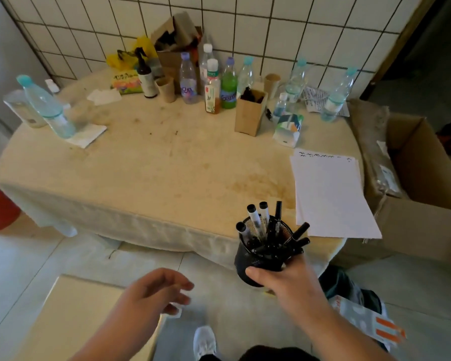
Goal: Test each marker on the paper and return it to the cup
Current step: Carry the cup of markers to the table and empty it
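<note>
Where the floor shows nearest: a white shoe (pixel 205 343) stands on pale tiles before the tabletop.
Left hand (pixel 154 291): fingers loosely curled, holding nothing, hovering over the floor short of the tabletop's near edge.
Right hand (pixel 284 280): fingers and thumb wrapped round the black mesh cup (pixel 258 264), held in the air at the tabletop's near edge.
Markers (pixel 264 227): standing and leaning in the cup, caps up.
Paper (pixel 331 196): a stack at the tabletop's right side, its near corner overhanging the edge, scribbles along its far edge.
Tabletop (pixel 154 165): a broad stained cloth, bare in the middle.
Far edge: bottles (pixel 208 82), cups and a brown box (pixel 249 114) crowd the tiled wall.
</note>
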The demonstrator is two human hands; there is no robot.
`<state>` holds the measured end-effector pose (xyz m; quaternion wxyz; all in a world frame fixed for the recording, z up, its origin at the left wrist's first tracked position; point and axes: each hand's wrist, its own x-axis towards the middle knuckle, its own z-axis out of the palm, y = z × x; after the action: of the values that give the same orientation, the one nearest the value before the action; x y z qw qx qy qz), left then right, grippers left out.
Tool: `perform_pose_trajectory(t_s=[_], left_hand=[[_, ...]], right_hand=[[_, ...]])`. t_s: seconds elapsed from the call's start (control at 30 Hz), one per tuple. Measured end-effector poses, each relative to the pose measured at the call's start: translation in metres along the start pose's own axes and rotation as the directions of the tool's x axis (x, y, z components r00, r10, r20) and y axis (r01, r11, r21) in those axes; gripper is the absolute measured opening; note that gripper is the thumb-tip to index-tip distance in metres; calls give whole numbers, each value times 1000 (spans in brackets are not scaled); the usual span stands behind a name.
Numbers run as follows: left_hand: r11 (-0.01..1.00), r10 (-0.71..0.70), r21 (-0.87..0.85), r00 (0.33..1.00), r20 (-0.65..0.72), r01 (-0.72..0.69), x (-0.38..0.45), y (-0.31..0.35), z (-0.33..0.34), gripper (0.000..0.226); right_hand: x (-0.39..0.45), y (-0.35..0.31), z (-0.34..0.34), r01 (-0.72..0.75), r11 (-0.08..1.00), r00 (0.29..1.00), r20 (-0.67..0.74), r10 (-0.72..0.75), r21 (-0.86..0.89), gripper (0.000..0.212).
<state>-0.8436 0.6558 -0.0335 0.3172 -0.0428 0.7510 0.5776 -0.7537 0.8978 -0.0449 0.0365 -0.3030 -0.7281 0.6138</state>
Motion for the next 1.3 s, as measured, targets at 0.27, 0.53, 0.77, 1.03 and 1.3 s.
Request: perform_pose_trajectory(t_s=[0.27, 0.53, 0.77, 1.03, 1.3], left_hand=[[999, -31, 10, 999, 19, 31, 81, 53, 8, 16], [999, -37, 31, 999, -10, 37, 135, 93, 29, 9], [991, -50, 123, 999, 3, 49, 165, 113, 6, 21], [969, -130, 225, 982, 135, 98, 244, 136, -47, 21], [931, -210, 353, 923, 322, 89, 330, 147, -158, 31]], right_hand=[[87, -26, -10, 20, 1000, 1000, 11, -20, -3, 67], [178, -55, -12, 45, 999, 998, 39, -44, -9, 61], [225, -69, 7, 68, 997, 991, 121, -64, -34, 60], [275, -84, 63, 13, 994, 988, 157, 5, -113, 63], [339, -105, 162, -77, 956, 991, 82, 104, -283, 76]])
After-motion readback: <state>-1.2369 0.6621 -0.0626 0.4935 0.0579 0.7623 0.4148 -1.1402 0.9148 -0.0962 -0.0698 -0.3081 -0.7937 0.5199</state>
